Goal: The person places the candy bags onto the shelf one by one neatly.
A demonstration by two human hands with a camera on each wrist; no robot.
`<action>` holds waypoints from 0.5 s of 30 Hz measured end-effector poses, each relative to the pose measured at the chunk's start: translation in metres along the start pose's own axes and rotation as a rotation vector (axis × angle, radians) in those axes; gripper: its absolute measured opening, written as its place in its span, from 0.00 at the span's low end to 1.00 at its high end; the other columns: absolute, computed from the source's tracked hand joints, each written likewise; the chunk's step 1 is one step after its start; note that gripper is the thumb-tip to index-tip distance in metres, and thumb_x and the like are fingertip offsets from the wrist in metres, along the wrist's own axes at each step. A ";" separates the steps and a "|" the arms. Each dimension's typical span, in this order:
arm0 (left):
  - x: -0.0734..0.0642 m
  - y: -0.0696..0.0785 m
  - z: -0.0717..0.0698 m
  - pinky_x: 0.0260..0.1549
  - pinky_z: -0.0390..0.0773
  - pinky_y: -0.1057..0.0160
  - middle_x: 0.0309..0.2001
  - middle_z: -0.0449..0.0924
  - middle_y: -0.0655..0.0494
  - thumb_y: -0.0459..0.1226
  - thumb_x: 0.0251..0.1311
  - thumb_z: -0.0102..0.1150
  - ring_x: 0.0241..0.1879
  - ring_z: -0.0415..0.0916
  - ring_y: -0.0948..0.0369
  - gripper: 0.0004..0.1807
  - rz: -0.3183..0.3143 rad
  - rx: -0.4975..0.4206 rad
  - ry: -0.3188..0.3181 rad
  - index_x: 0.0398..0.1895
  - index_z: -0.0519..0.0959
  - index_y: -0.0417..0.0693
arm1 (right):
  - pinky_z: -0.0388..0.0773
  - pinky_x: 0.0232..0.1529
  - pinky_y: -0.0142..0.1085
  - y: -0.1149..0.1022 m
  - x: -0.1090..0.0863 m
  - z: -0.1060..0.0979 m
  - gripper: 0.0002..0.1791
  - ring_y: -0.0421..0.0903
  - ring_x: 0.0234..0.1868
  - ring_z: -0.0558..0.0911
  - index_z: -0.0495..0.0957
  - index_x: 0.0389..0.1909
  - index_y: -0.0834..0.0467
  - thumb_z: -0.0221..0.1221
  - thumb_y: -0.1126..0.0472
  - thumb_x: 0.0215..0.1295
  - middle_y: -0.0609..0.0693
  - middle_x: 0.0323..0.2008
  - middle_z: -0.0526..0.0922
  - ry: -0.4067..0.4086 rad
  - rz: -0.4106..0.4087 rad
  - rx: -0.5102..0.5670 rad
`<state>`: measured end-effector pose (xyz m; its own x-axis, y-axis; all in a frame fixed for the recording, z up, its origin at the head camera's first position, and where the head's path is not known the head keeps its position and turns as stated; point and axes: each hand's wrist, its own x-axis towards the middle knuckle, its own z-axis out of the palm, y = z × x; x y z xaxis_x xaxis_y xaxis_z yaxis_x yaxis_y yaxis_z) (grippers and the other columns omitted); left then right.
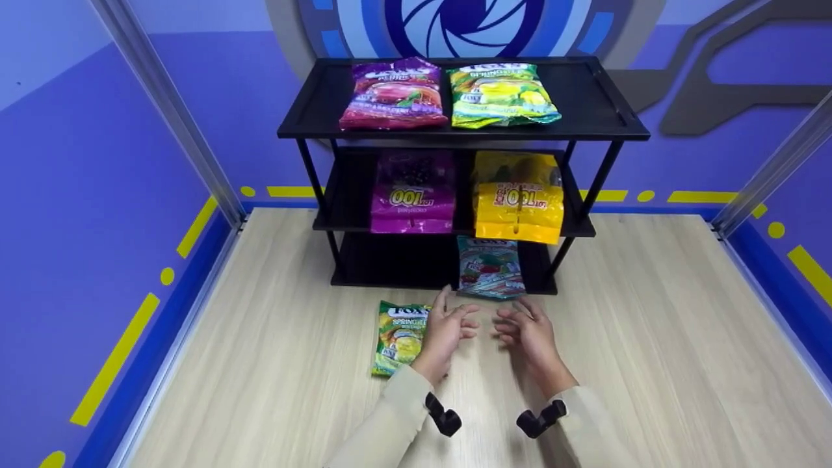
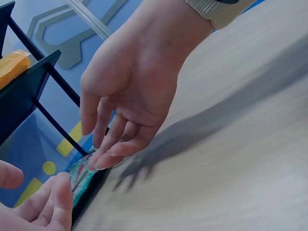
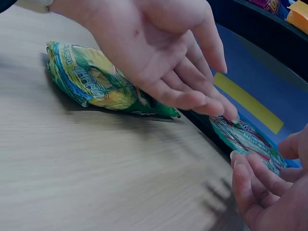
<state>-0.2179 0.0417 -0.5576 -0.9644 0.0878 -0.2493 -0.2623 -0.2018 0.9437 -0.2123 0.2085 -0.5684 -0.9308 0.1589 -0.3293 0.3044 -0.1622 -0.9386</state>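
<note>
My left hand [image 1: 443, 330] hovers over the right edge of a green-yellow candy bag [image 1: 398, 339] lying on the table, its fingers loosely bent around nothing. Facing it, my right hand [image 1: 530, 331] also holds nothing, with fingers relaxed. A gap separates the two palms. Just beyond the fingertips, a teal candy bag [image 1: 491, 270] lies on the bottom shelf of a black rack [image 1: 396, 260], its front end at the shelf's edge. In the right wrist view, the green-yellow bag [image 3: 91, 79] shows behind the left hand [image 3: 159, 57].
On the top shelf lie a purple-red candy bag [image 1: 395, 96] and a green-yellow one [image 1: 500, 96]. The middle shelf bears a purple bag [image 1: 414, 195] and a yellow bag [image 1: 519, 198]. Blue panels [image 1: 78, 195] enclose the wooden table [image 1: 682, 338].
</note>
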 end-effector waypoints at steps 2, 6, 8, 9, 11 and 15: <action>-0.002 0.003 -0.004 0.40 0.83 0.59 0.51 0.83 0.43 0.36 0.70 0.49 0.38 0.82 0.55 0.33 0.024 0.063 0.015 0.76 0.53 0.49 | 0.82 0.31 0.29 0.000 -0.001 0.001 0.29 0.41 0.33 0.86 0.52 0.73 0.63 0.44 0.64 0.74 0.50 0.42 0.86 -0.005 0.007 0.008; -0.003 0.008 -0.013 0.52 0.79 0.53 0.52 0.83 0.45 0.37 0.70 0.50 0.46 0.81 0.52 0.28 0.056 0.146 0.026 0.72 0.61 0.47 | 0.81 0.29 0.28 0.001 -0.002 0.002 0.27 0.39 0.32 0.85 0.55 0.72 0.63 0.44 0.64 0.74 0.48 0.40 0.86 -0.016 0.010 0.023; -0.004 0.011 -0.018 0.54 0.77 0.51 0.53 0.82 0.45 0.37 0.70 0.49 0.50 0.79 0.50 0.26 0.062 0.156 0.021 0.69 0.64 0.46 | 0.81 0.28 0.28 0.001 -0.003 0.002 0.27 0.40 0.32 0.85 0.55 0.72 0.63 0.45 0.64 0.74 0.48 0.40 0.86 -0.023 0.013 0.036; -0.004 0.012 -0.021 0.56 0.77 0.51 0.53 0.81 0.44 0.36 0.69 0.49 0.51 0.78 0.49 0.25 0.067 0.153 0.015 0.68 0.65 0.45 | 0.81 0.28 0.28 0.002 -0.003 0.002 0.27 0.40 0.32 0.85 0.55 0.71 0.63 0.45 0.64 0.74 0.48 0.40 0.86 -0.026 0.012 0.040; -0.006 0.014 -0.027 0.57 0.76 0.51 0.55 0.80 0.43 0.36 0.70 0.48 0.54 0.76 0.48 0.23 0.076 0.170 0.009 0.67 0.67 0.45 | 0.80 0.28 0.28 0.003 -0.004 0.002 0.27 0.40 0.32 0.85 0.55 0.71 0.63 0.46 0.64 0.74 0.49 0.41 0.87 -0.031 0.010 0.047; -0.010 0.019 -0.042 0.60 0.73 0.52 0.58 0.78 0.43 0.38 0.71 0.46 0.59 0.73 0.49 0.21 0.109 0.262 0.010 0.65 0.70 0.45 | 0.80 0.28 0.28 0.004 -0.004 0.002 0.25 0.41 0.32 0.85 0.58 0.69 0.64 0.46 0.64 0.74 0.53 0.43 0.86 -0.025 0.008 0.041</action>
<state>-0.2147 -0.0040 -0.5461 -0.9871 0.0691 -0.1441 -0.1409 0.0501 0.9888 -0.2077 0.2050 -0.5710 -0.9333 0.1333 -0.3336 0.3037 -0.2029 -0.9309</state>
